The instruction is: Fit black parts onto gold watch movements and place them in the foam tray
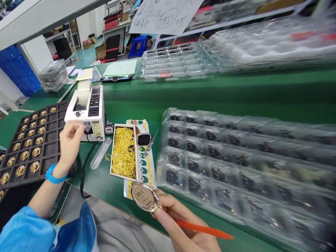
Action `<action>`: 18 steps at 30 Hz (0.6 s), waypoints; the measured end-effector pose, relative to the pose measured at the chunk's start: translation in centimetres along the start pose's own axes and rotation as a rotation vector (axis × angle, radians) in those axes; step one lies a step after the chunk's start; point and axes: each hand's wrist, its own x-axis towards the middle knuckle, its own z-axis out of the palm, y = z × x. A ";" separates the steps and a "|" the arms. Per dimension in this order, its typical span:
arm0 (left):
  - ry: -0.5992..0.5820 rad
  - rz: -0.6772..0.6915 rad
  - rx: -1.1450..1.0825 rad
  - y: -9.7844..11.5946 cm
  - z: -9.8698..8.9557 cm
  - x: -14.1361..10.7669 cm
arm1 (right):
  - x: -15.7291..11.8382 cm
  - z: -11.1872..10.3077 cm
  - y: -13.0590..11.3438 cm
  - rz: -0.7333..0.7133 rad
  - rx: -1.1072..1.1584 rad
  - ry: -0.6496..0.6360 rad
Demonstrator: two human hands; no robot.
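At the front of the white tape dispenser (pixel 98 101), my left hand (pixel 70 141) pinches the end of a clear piece of tape (pixel 87 125) at the outlet. A blue band circles that wrist. My right hand (pixel 181 220) grips a round gold watch case (pixel 144 196) at its lug, with the engraved back facing up. An orange pointed stick (pixel 204 229) lies across the same hand, held in its fingers. Between the hands stands an open box (pixel 111 164) full of yellow rings (pixel 123 150). A square-faced watch (pixel 143 139) rests beside the box.
On the left, a black foam tray (pixel 49 150) holds several gold round parts. Clear plastic trays (pixel 164 150) with dark parts cover the right side. A clear tube (pixel 101 153) and a black cable (pixel 83 175) lie near the dispenser. Clipboards (pixel 118 78) sit behind.
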 end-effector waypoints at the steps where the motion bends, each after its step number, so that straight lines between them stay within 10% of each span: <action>1: -0.067 0.089 0.115 0.6 0.0 0.6 | 0.1 0.0 -0.1 -0.027 -0.007 -0.009; 7: -0.454 0.432 0.557 2.9 0.6 2.3 | -0.3 -0.4 0.1 -0.013 0.010 -0.010; 18: -1.057 -0.161 0.136 2.7 2.2 -8.0 | 0.5 -0.7 -0.6 0.247 0.169 -0.066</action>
